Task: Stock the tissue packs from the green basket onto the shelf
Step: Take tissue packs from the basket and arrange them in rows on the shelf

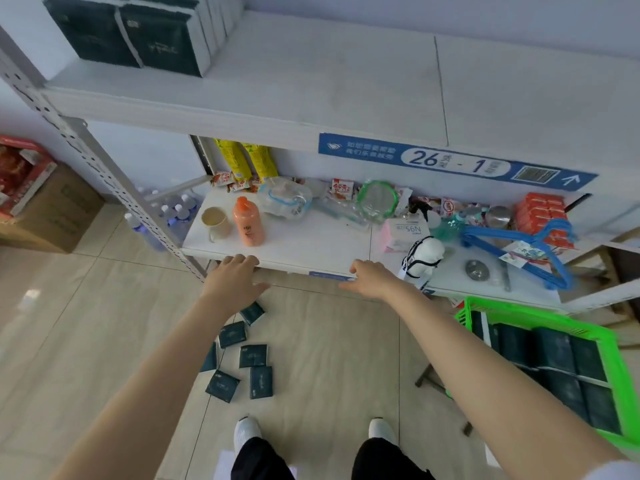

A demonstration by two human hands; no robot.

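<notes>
Holding both arms stretched toward the lower shelf [304,244], we note the left hand [235,282] with fingers close together and thumb spread to the side, fingertips at the shelf's front edge. Contact cannot be confirmed. The right hand [374,278] lies loose, fingers slack and slightly parted, near the same edge. Neither hand grips anything.

Green basket [540,318]: lower right, just beside the right forearm. It holds dark tissue packs [554,355] standing in tight rows and filling the part we can see.

Loose packs [252,355]: several of the same dark packs lie scattered flat on the tiled floor [86,323] below the left forearm, well apart from the basket.

Top shelf [329,81]: at its left end we log a block of larger dark packages [131,32] set side by side.

Lower shelf, left: a beige cup [216,221] stands upright, contents not discernible. An orange bottle [247,221] stands just beside it, capped. Further right are a box printed N95 [405,233] and blue hangers [519,247].
</notes>
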